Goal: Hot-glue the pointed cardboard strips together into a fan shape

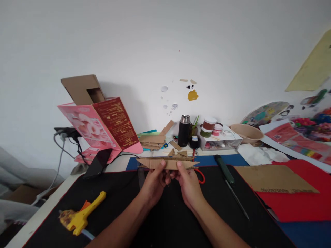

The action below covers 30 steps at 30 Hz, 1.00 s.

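Observation:
Between both hands is a long, narrow cardboard piece [169, 164] with pointed ends, apparently made of more than one layer. My left hand [155, 179] pinches it left of its middle, thumb on the near face. On the other side of the middle, my right hand [188, 182] grips it the same way. The fingers behind and under the cardboard are partly hidden. Just beyond it lie small cut cardboard scraps [182, 153]. The red handle of scissors [202, 176] shows past my right hand, the rest covered.
A yellow hot glue gun [82, 217] lies left on the black mat [165, 220]. At right rests a green-handled knife [224, 168] with a long blade, beside a cardboard sheet [276, 177]. A phone [97, 164], black bottle [184, 132] and paint jars [209, 124] stand further back.

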Tool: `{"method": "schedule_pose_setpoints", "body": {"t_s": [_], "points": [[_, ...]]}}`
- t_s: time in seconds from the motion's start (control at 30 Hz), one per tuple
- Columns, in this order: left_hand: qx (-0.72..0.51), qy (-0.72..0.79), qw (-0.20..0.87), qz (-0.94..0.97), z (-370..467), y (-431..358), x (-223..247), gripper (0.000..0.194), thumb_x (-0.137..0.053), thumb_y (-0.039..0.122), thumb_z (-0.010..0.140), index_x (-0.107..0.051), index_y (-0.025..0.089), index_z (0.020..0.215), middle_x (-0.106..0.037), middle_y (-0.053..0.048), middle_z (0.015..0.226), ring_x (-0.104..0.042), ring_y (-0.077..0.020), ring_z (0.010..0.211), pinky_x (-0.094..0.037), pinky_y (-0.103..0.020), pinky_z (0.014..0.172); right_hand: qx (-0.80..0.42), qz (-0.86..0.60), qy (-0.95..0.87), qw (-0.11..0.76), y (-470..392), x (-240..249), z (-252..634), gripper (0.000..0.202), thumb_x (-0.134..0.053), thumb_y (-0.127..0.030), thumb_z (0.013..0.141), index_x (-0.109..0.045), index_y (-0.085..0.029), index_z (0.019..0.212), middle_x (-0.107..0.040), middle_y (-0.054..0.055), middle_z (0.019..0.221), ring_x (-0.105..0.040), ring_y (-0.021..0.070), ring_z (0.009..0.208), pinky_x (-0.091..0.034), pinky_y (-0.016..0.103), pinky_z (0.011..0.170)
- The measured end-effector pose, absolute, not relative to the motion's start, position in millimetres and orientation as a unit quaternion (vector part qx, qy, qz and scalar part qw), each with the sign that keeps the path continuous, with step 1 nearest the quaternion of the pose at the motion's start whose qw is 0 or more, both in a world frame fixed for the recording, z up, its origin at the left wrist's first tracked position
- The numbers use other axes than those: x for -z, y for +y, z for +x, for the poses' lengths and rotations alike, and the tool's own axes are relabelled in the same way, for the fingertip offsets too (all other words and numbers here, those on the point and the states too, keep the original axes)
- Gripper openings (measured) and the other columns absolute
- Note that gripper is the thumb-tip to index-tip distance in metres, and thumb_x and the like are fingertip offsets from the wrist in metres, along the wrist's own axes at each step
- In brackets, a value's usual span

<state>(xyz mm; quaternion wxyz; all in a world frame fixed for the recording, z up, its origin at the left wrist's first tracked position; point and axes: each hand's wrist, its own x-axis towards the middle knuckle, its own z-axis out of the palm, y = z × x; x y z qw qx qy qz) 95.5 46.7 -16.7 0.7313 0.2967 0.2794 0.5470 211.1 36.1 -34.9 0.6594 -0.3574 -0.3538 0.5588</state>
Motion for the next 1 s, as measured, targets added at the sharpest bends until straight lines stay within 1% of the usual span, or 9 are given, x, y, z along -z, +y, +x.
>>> {"method": "schedule_pose_setpoints", "body": {"t_s": [0.17,0.23,0.37,0.47,0.53,0.7,0.8,0.9,1.0], "points": [[-0.56,0.278,0.718,0.306,94,46,13,0.037,-0.087,0.044,0.074,-0.064,0.015,0.077,-0.056,0.002,0.063,-0.051,-0.0099,0.055,-0.04,-0.024,0.053,-0.6,-0.295,-0.361,0.65,30,23,208,0.038,-0.075,-0.056,0.085,-0.071,-0.02,0.077,-0.069,0.006,0.068,-0.068,0.0243,0.071,-0.055,0.037,0.066],[-0.565,0.284,0.714,0.3,95,46,12,0.038,-0.087,0.044,0.073,-0.063,0.015,0.073,-0.056,0.003,0.06,-0.049,-0.0086,0.051,-0.04,-0.024,0.053,-0.597,-0.291,-0.368,0.65,29,22,207,0.037,-0.077,-0.056,0.083,-0.071,-0.021,0.079,-0.07,0.006,0.07,-0.068,0.0246,0.072,-0.056,0.037,0.067],[-0.565,0.3,0.717,0.277,97,46,13,0.045,-0.088,0.048,0.07,-0.058,0.016,0.063,-0.053,0.004,0.052,-0.048,-0.0082,0.047,-0.042,-0.024,0.053,-0.578,-0.311,-0.391,0.645,29,28,207,0.036,-0.08,-0.055,0.08,-0.073,-0.021,0.076,-0.071,0.005,0.071,-0.066,0.0233,0.07,-0.055,0.038,0.071],[-0.562,0.308,0.718,0.27,97,45,14,0.044,-0.088,0.049,0.07,-0.059,0.016,0.065,-0.052,0.005,0.048,-0.05,-0.0093,0.046,-0.041,-0.023,0.053,-0.555,-0.345,-0.396,0.645,29,32,208,0.037,-0.081,-0.055,0.08,-0.073,-0.02,0.071,-0.07,0.005,0.067,-0.063,0.0211,0.064,-0.053,0.037,0.071],[-0.558,0.306,0.722,0.27,97,45,14,0.043,-0.088,0.049,0.071,-0.06,0.016,0.066,-0.053,0.004,0.049,-0.052,-0.01,0.047,-0.04,-0.023,0.052,-0.545,-0.355,-0.394,0.649,29,32,208,0.036,-0.081,-0.054,0.08,-0.074,-0.02,0.072,-0.069,0.005,0.066,-0.062,0.0204,0.062,-0.051,0.036,0.067],[-0.538,0.278,0.739,0.295,96,45,12,0.043,-0.084,0.05,0.076,-0.06,0.017,0.065,-0.055,0.002,0.049,-0.054,-0.0121,0.049,-0.045,-0.027,0.059,-0.541,-0.347,-0.406,0.65,27,26,207,0.036,-0.076,-0.05,0.086,-0.07,-0.019,0.069,-0.066,0.004,0.062,-0.059,0.0187,0.059,-0.047,0.032,0.061],[-0.525,0.283,0.739,0.314,95,45,10,0.046,-0.083,0.055,0.075,-0.06,0.016,0.063,-0.053,0.002,0.046,-0.055,-0.0136,0.049,-0.042,-0.027,0.057,-0.55,-0.322,-0.414,0.65,26,24,207,0.036,-0.073,-0.049,0.089,-0.07,-0.019,0.07,-0.066,0.004,0.063,-0.058,0.0182,0.06,-0.047,0.031,0.061],[-0.525,0.286,0.736,0.319,95,44,7,0.047,-0.082,0.056,0.075,-0.061,0.016,0.064,-0.052,0.002,0.046,-0.053,-0.0131,0.048,-0.04,-0.026,0.055,-0.555,-0.311,-0.426,0.643,24,23,206,0.041,-0.069,-0.05,0.092,-0.067,-0.019,0.065,-0.066,0.005,0.064,-0.06,0.018,0.061,-0.048,0.031,0.063],[-0.528,0.288,0.733,0.319,96,43,5,0.046,-0.083,0.055,0.073,-0.062,0.015,0.067,-0.052,0.003,0.045,-0.051,-0.012,0.045,-0.039,-0.026,0.052,-0.547,-0.323,-0.424,0.646,22,22,206,0.044,-0.07,-0.052,0.091,-0.063,-0.018,0.063,-0.065,0.004,0.063,-0.06,0.0171,0.062,-0.048,0.03,0.063]]}}
